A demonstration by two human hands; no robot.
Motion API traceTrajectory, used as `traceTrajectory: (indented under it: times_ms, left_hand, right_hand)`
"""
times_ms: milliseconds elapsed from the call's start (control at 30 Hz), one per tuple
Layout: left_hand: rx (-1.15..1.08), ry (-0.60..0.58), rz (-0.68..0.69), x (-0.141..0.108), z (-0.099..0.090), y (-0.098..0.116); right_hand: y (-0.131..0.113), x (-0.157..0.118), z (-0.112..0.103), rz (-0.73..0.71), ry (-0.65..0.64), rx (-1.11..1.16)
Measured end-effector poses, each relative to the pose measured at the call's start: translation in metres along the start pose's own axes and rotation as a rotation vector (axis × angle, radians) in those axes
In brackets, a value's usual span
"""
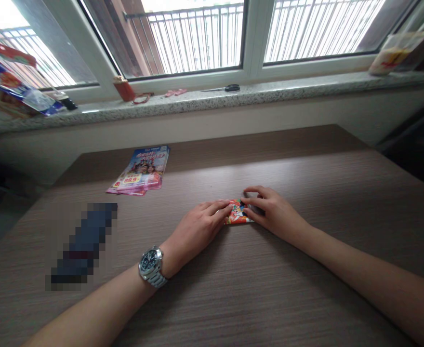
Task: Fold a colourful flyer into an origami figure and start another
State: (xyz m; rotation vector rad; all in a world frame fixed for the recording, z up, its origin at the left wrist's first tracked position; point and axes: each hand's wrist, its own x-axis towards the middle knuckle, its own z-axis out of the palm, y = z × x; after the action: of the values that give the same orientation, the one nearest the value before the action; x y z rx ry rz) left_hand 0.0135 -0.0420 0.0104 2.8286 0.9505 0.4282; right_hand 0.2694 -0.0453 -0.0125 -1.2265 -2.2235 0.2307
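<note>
A small folded paper (236,217), brightly printed in red, white, blue and green, lies flat on the table between my hands. My left hand (207,220), with a metal watch (150,260) on its wrist, holds the left part of the paper down, its fingers together and covering that side. At the other end is my right hand (268,207), its fingers spread and curved. The right thumb and a finger touch the paper's right side, while another finger reaches just beyond its far edge. The paper's left and right ends are partly hidden under the fingers.
A stack of printed flyers (139,168) and a pixelated dark object (85,243) lie on the wooden table (212,299) at left. On the windowsill (270,94) are scissors (230,88), a red container (124,89), pink pieces (176,92) and bags at both ends.
</note>
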Motion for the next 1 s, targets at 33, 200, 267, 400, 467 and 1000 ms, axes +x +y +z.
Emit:
traceTrajectory:
  times_ms: [33, 200, 267, 400, 467, 1000]
  left_hand:
    - [-0.004, -0.004, 0.009, 0.0, -0.001, 0.0]
    - [0.059, -0.03, 0.065, -0.003, -0.006, 0.006]
    - [0.082, -0.042, 0.068, -0.004, -0.008, 0.008]
    - [0.109, -0.075, 0.083, -0.006, -0.01, 0.01]
    - [0.119, -0.091, 0.086, -0.006, -0.011, 0.011]
    - [0.093, -0.141, 0.054, -0.011, -0.012, 0.014]
  right_hand:
    - [0.0, 0.0, 0.0, 0.0, -0.003, -0.01]
    - [0.001, -0.001, 0.0, -0.017, -0.002, -0.029]
    - [0.001, -0.001, 0.0, -0.016, -0.002, -0.031]
    - [0.001, 0.0, 0.0, -0.018, -0.011, -0.049]
    - [0.0, 0.0, 0.0, -0.023, -0.018, -0.06]
    - [-0.009, -0.004, -0.01, -0.045, -0.08, -0.128]
